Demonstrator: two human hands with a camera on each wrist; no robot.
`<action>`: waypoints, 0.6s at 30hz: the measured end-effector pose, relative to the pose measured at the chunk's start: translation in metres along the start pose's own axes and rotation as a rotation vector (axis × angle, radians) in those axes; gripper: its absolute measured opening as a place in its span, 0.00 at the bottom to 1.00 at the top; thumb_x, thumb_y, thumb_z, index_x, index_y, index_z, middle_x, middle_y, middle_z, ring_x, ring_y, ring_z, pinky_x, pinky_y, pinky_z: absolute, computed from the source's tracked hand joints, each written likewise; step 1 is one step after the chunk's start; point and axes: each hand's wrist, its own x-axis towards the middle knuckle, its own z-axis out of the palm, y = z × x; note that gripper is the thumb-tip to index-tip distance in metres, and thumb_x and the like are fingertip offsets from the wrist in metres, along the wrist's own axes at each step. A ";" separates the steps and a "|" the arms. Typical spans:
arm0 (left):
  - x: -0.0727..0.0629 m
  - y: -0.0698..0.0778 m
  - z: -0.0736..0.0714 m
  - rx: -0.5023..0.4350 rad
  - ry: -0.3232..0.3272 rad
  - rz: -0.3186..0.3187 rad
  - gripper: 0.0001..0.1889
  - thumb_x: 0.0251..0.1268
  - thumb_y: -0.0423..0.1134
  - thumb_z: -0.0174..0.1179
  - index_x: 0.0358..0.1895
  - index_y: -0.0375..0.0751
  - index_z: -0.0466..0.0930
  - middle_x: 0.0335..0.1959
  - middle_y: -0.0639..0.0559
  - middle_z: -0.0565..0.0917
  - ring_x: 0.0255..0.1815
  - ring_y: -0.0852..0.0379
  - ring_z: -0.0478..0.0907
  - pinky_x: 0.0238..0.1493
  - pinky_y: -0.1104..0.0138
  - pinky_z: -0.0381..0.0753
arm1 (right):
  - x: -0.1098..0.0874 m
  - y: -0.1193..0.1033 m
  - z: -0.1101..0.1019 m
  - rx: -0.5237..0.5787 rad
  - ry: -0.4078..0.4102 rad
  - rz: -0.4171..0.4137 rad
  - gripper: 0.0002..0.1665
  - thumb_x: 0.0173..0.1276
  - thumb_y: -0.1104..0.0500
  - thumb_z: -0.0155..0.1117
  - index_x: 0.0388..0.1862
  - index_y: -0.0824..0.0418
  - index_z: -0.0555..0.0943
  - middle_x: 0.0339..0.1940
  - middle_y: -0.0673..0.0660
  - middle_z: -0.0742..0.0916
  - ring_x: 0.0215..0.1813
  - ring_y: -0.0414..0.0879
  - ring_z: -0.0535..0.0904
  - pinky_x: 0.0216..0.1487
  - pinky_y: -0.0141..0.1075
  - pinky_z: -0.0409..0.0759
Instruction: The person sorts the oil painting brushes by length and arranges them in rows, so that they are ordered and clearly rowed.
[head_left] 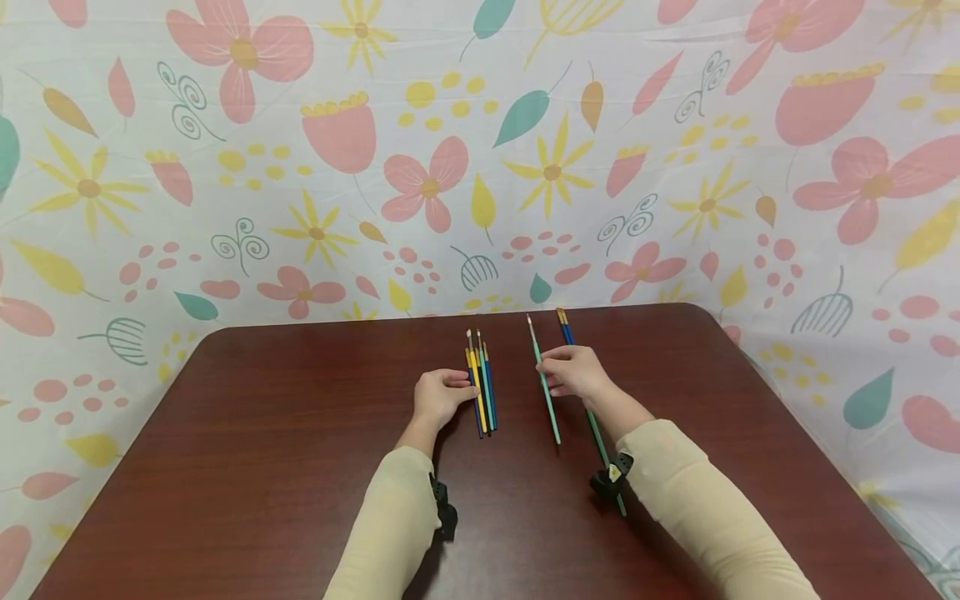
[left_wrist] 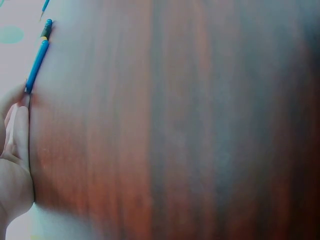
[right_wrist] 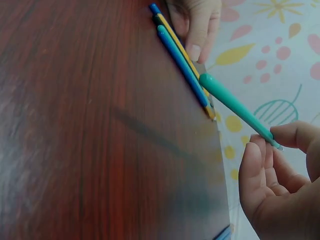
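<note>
Desk [head_left: 262, 467], dark red-brown and grained, stands before a white cloth [head_left: 491, 258] printed with pink, yellow and teal flowers. There are two hands, two pale sleeves [head_left: 386, 517] and two black wrist cameras [head_left: 446, 510]. One green brush [head_left: 551, 406] is raised over the desk, the right hand [head_left: 579, 372]'s fingers clamped on it. Just left lies one row [head_left: 482, 387] of blue, yellow and teal brushes, seemingly five, packed too tightly to count surely. The left hand [head_left: 437, 398]'s fingers touch its left edge; whether they pinch, I cannot tell. Two gold ferrules [head_left: 562, 316] show beyond the right hand, which partly hides their handles. The left wrist view cuts off most of its hand.
</note>
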 end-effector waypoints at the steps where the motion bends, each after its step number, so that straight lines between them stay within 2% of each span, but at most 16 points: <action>1: 0.000 0.000 0.000 -0.003 0.000 0.005 0.15 0.51 0.38 0.71 0.44 0.39 0.85 0.35 0.47 0.88 0.41 0.53 0.84 0.46 0.61 0.82 | -0.001 0.001 -0.002 0.002 -0.005 -0.006 0.24 0.66 0.60 0.59 0.58 0.72 0.74 0.41 0.63 0.87 0.26 0.40 0.80 0.31 0.36 0.84; 5: -0.002 0.000 -0.001 -0.011 0.000 0.021 0.14 0.50 0.37 0.71 0.42 0.38 0.85 0.33 0.47 0.88 0.39 0.55 0.84 0.43 0.62 0.82 | -0.003 0.005 -0.009 0.007 -0.013 -0.002 0.24 0.66 0.61 0.59 0.58 0.72 0.74 0.36 0.56 0.88 0.25 0.38 0.80 0.31 0.35 0.84; 12: -0.002 0.001 -0.001 -0.028 -0.004 -0.003 0.14 0.51 0.37 0.71 0.43 0.40 0.86 0.35 0.47 0.88 0.41 0.54 0.84 0.48 0.60 0.81 | -0.013 0.009 -0.023 -0.019 -0.004 0.019 0.25 0.66 0.60 0.59 0.59 0.71 0.73 0.45 0.63 0.86 0.26 0.38 0.80 0.32 0.35 0.84; 18: 0.000 0.000 0.000 -0.025 -0.010 -0.009 0.15 0.51 0.37 0.71 0.45 0.39 0.85 0.36 0.46 0.88 0.41 0.53 0.85 0.48 0.60 0.82 | -0.023 0.012 -0.034 -0.022 -0.009 0.022 0.25 0.66 0.60 0.59 0.59 0.71 0.73 0.41 0.59 0.87 0.26 0.38 0.80 0.33 0.37 0.84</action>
